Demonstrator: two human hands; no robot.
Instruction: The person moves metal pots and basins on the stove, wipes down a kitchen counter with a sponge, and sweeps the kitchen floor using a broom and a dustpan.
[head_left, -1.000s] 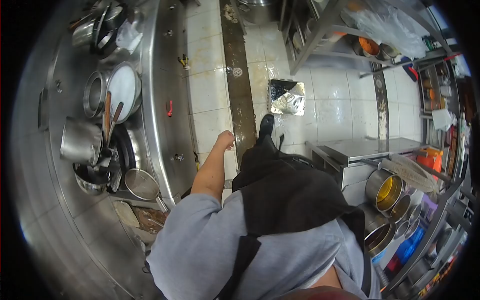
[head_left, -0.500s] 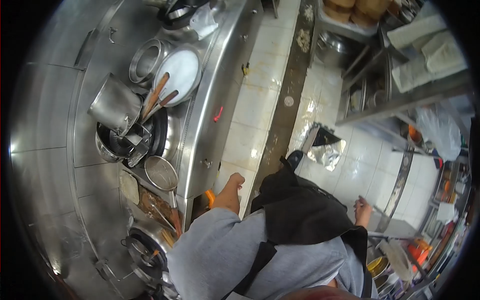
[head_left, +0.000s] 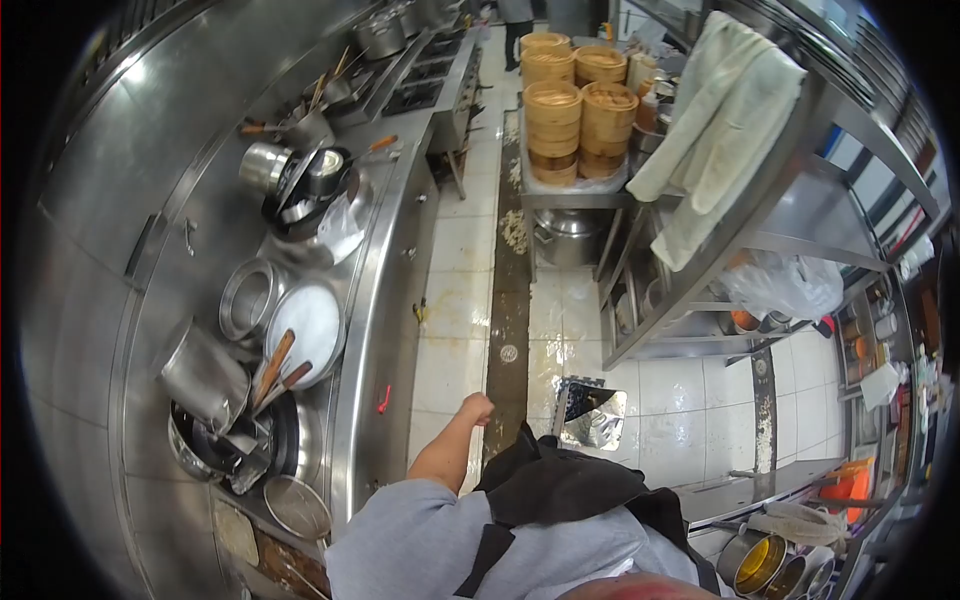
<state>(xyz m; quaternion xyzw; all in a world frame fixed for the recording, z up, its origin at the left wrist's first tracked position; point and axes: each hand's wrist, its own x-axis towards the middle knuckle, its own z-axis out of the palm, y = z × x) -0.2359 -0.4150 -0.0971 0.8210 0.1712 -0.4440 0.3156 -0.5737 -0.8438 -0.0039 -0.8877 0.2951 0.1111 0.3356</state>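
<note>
My left hand (head_left: 478,408) is curled into a loose fist over the tiled floor, just to the right of the steel counter. Nothing shows in its fingers, and it touches nothing. A grey sleeve covers the upper part of that arm. Nearest to it on the counter side is a small red item (head_left: 384,399) on the counter's front. My right hand is out of sight. A dark apron (head_left: 570,487) hangs across my front. On the floor ahead lies a shiny metal sheet or tray (head_left: 597,420) with a dark part; its kind is unclear.
The steel counter (head_left: 345,400) on the left carries a tilted pot (head_left: 203,375), a white round lid or board (head_left: 305,325), and a strainer (head_left: 297,507). Stacked bamboo steamers (head_left: 553,120) stand ahead. White cloths (head_left: 720,120) drape over a steel rack at right. Another person (head_left: 517,30) stands far off.
My view has tilted up and shifted forward, bringing the steamers and far stoves into sight. My right hand has left the frame. The left hand stays loosely closed.
</note>
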